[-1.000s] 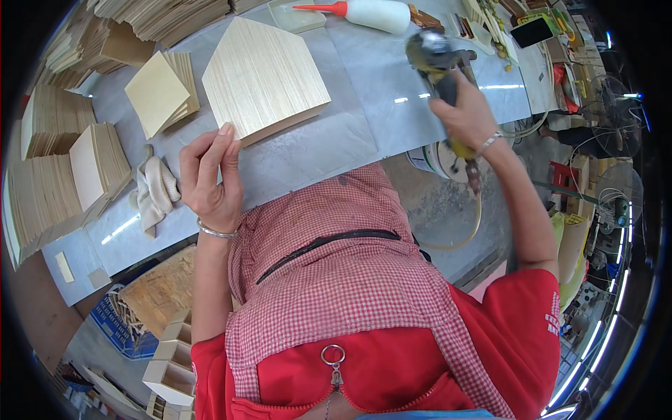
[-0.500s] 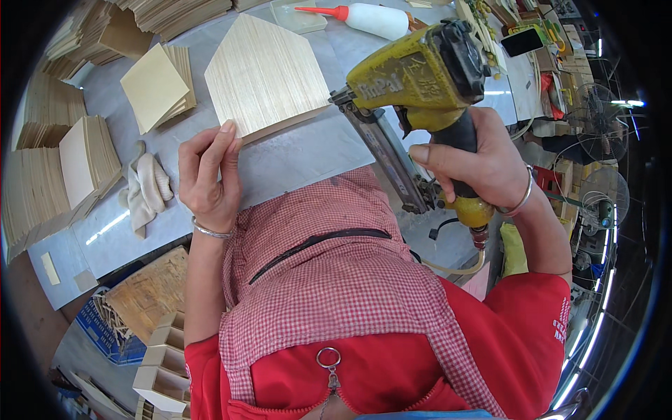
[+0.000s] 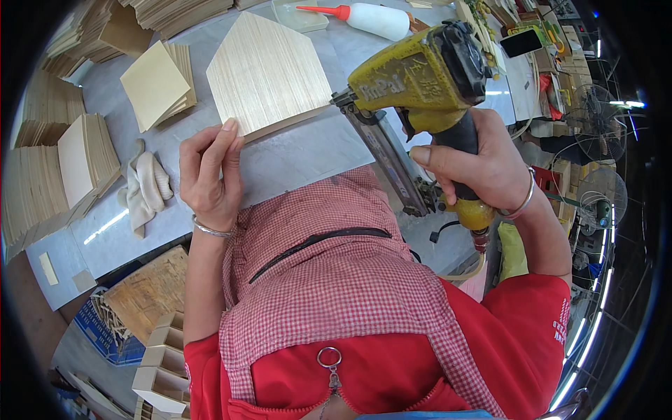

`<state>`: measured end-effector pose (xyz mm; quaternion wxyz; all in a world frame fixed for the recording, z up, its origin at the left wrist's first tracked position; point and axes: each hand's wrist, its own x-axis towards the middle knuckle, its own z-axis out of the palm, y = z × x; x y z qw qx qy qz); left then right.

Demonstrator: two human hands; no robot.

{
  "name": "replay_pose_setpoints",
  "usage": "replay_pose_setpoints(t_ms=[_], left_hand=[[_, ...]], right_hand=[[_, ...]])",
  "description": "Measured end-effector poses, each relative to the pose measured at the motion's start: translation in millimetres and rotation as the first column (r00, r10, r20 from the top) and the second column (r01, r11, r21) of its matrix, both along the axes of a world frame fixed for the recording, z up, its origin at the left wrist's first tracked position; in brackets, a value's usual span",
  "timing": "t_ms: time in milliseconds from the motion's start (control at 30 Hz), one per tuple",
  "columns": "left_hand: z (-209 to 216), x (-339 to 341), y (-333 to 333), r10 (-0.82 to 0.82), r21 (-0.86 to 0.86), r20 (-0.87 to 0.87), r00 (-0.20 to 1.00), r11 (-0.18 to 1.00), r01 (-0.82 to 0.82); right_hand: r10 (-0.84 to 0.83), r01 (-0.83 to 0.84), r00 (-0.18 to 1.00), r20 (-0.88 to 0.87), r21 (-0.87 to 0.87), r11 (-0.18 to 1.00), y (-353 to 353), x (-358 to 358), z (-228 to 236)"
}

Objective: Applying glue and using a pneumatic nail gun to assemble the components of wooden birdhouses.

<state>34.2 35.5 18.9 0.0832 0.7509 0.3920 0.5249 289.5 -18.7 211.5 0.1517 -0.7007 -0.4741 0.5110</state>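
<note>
A pale wooden house-shaped piece (image 3: 269, 73) with a pointed far end rests on the grey worktable. My left hand (image 3: 212, 168) pinches its near left corner, thumb and fingers closed on the edge. In my right hand (image 3: 486, 161) is a yellow pneumatic nail gun (image 3: 413, 80), its dark handle wrapped by my fingers. The gun's nose meets the right corner of the wooden piece; whether it presses on it I cannot tell. The long nail magazine slants down toward me, and an air hose (image 3: 470, 271) runs from the base of the handle.
Stacks of thin wooden panels (image 3: 87, 157) line the table's left side, with loose panels (image 3: 155, 87) nearer the middle. A crumpled white glove (image 3: 147, 185) lies left of my hand. Beyond are a white glue bottle (image 3: 378, 21) with a red nozzle and a phone (image 3: 521, 43).
Almost nothing differs. The wooden piece and my left hand have shifted very slightly to the right; the nail gun stays at the piece's right corner.
</note>
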Motion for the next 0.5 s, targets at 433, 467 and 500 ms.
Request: replay_pose_setpoints(t_ms=[433, 467, 500], left_hand=[[-0.5, -1.1, -3.4, -0.001, -0.070, 0.005, 1.000, 0.998, 0.001], [-0.8, -0.9, -3.5, -0.003, -0.077, 0.019, 1.000, 0.997, 0.004], [-0.9, -0.7, -3.6, -0.004, -0.084, 0.033, 0.999, 0.996, 0.007]], right_hand=[[-0.038, 0.039, 0.999, 0.011, -0.033, 0.999, -0.2, -5.1, 0.4], [-0.034, 0.034, 0.999, 0.011, -0.033, 0.999, 0.0, -6.1, 0.9], [-0.023, 0.024, 0.999, 0.031, -0.017, 1.000, -0.3, -7.6, 2.0]])
